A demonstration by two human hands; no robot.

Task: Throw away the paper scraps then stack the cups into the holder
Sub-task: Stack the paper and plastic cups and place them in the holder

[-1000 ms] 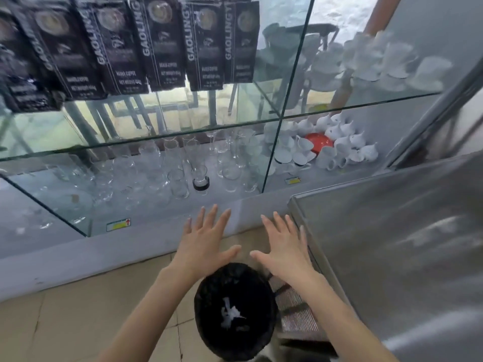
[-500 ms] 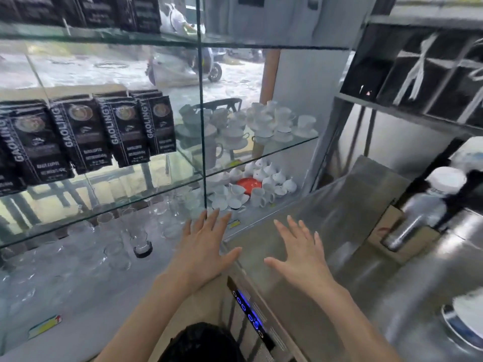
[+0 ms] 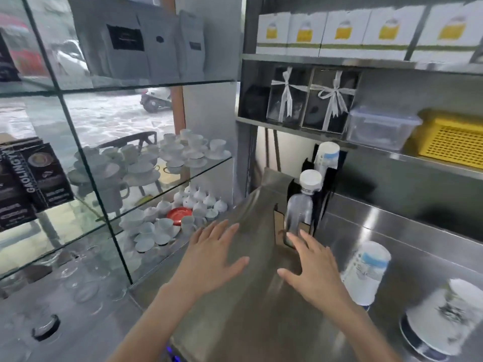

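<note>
Hands (image 3: 213, 259) (image 3: 315, 270) hover spread above brushed steel counter (image 3: 261, 322) beside cylindrical paper cups (image 3: 366, 273).

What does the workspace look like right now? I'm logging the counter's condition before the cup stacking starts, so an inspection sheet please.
Surface: stainless steel counter, bare in front of the hands.
Job's things: stack of paper cups upside down on the counter; another cup stack in the black holder; no paper scraps seen.
Clutter: water bottle; printed cup stack at right.
Grippers: left hand and right hand open, empty.
Cables: nothing seen.
Surroundings: glass shelves of white teacups; yellow basket.
</note>
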